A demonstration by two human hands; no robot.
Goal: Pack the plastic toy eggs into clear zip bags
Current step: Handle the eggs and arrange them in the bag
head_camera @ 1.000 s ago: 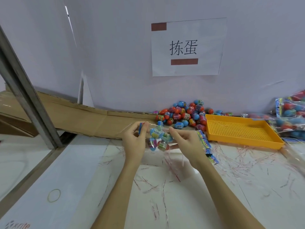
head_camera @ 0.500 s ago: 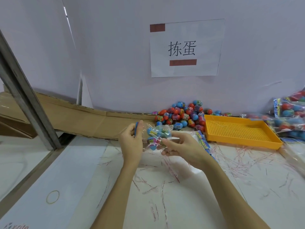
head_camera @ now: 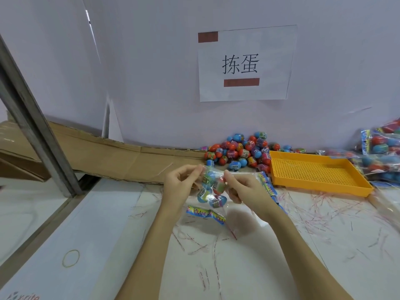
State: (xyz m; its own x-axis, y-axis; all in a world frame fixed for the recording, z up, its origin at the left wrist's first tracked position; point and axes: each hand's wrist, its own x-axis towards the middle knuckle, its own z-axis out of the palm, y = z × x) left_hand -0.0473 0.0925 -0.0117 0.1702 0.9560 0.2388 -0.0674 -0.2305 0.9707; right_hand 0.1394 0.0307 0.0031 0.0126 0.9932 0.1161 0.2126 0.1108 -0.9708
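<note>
A clear zip bag [head_camera: 211, 188] with several coloured toy eggs inside hangs between my hands above the white table. My left hand [head_camera: 180, 182] pinches the bag's upper left edge. My right hand [head_camera: 242, 187] pinches its upper right edge. The bag's printed blue header strip [head_camera: 205, 213] points down toward the table. A heap of loose red and blue eggs [head_camera: 240, 151] lies against the wall behind my hands.
An orange mesh tray [head_camera: 320, 185] sits to the right of the heap. Filled bags [head_camera: 383, 152] are piled at the far right. More flat bags [head_camera: 268, 185] lie behind my right hand. Brown cardboard [head_camera: 104, 154] and a metal post [head_camera: 32, 128] stand left. Red strips litter the table.
The bag has been turned over between my hands; its printed header strip now hangs at the bottom. Both hands stayed at the same spot.
</note>
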